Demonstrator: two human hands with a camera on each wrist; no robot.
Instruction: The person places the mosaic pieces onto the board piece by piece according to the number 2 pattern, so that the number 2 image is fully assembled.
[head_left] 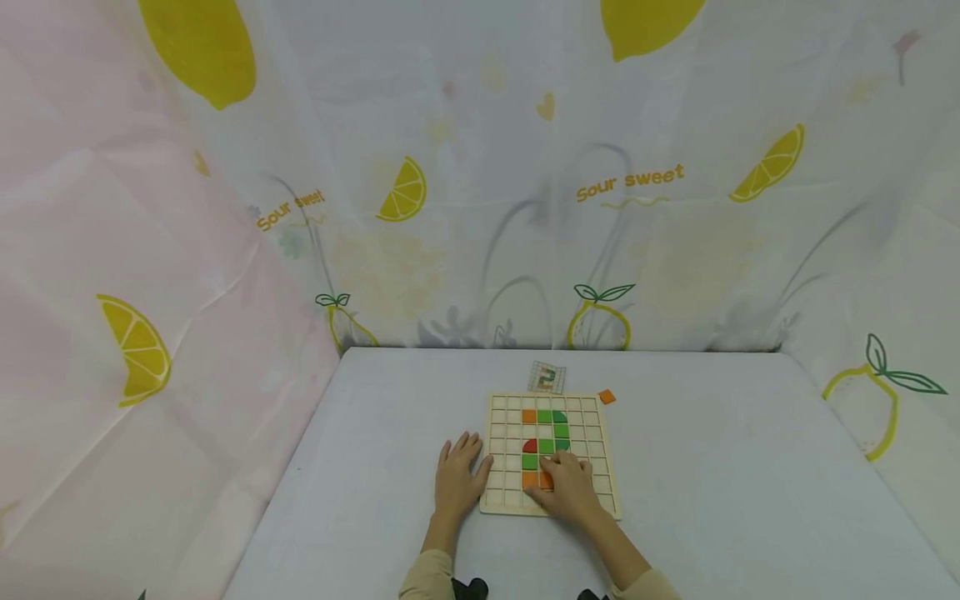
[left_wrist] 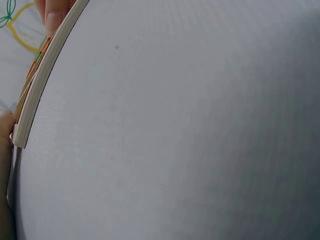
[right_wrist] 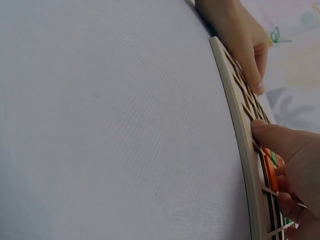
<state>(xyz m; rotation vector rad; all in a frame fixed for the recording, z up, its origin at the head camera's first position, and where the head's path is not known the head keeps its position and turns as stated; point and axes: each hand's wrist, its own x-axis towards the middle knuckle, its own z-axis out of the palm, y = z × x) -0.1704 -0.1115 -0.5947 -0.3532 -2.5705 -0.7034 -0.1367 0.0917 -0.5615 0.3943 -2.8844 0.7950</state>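
A pale wooden grid board (head_left: 506, 497) lies on the white table. Orange, green and red tiles fill several of its cells. My left hand (head_left: 461, 475) rests flat at the board's left side, thumb against the edge and fingers straight. Over the board's lower middle is my right hand (head_left: 573, 492), with thumb and fingers spread either side of an orange tile (head_left: 547, 481). In the right wrist view, the right thumb (right_wrist: 280, 137) touches the board while bent fingers reach the orange tiles. Whether they pinch one is hidden. A red tile (head_left: 530, 446) lies just above.
Behind the board lies a small pattern card (head_left: 547, 377) with a gridded figure. A loose orange tile (head_left: 607, 397) sits off the board's upper right corner. Lemon-printed cloth (head_left: 480, 250) hangs behind the white table (head_left: 712, 467).
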